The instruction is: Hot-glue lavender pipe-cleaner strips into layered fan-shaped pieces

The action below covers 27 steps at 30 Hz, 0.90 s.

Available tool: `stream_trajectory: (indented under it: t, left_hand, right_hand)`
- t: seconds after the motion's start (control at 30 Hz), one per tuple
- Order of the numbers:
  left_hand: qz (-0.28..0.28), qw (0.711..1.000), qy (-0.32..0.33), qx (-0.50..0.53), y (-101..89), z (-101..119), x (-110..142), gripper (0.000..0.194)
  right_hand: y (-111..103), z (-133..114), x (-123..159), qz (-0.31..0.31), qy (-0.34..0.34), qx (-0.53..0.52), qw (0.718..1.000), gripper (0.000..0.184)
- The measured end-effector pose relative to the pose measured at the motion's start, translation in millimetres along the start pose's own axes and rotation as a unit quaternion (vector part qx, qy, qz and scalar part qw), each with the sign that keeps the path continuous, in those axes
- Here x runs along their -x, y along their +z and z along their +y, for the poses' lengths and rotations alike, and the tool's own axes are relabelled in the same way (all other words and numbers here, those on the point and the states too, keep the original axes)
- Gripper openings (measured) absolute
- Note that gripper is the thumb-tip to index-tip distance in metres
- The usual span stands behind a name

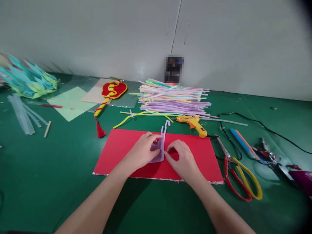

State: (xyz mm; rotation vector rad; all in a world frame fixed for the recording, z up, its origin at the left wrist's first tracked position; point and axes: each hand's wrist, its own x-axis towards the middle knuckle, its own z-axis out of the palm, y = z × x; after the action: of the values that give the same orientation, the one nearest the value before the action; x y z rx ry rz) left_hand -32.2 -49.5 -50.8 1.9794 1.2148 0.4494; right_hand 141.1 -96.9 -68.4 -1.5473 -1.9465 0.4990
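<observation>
Your left hand (145,148) holds the lilac pipe-cleaner piece (160,158) mid-board on the red board (204,156); your right hand (181,156) curls narrowly at its right edge, pinch unclear. Bare green counter (156,208) fronts the board's ragged near edge.

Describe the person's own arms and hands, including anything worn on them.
The left hand and right hand wear no gloves. The left forearm and right forearm are bare, with no sleeves, watch or bracelet in view.
</observation>
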Motion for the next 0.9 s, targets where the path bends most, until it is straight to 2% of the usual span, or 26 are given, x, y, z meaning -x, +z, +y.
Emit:
stream_trajectory:
  t: [0.27, 0.67, 0.9]
  left_hand:
    - [0.001, 1.000, -0.003, -0.004, 1.3, 0.8, -1.1, 0.038]
    - [-0.005, 1.000, -0.005, -0.005, 0.0, 0.2, -1.7, 0.038]
    - [0.002, 1.000, 0.003, -0.010, 1.6, -0.7, -1.4, 0.039]
  right_hand:
    - [1.5, 0.0, -0.5, -0.004, 0.017, 0.008, 1.000, 0.006]
    - [3.0, 1.3, -0.7, 0.011, 0.001, 0.007, 1.000, 0.005]
    - [5.0, 1.0, -1.7, 0.011, 0.014, 0.020, 1.000, 0.011]
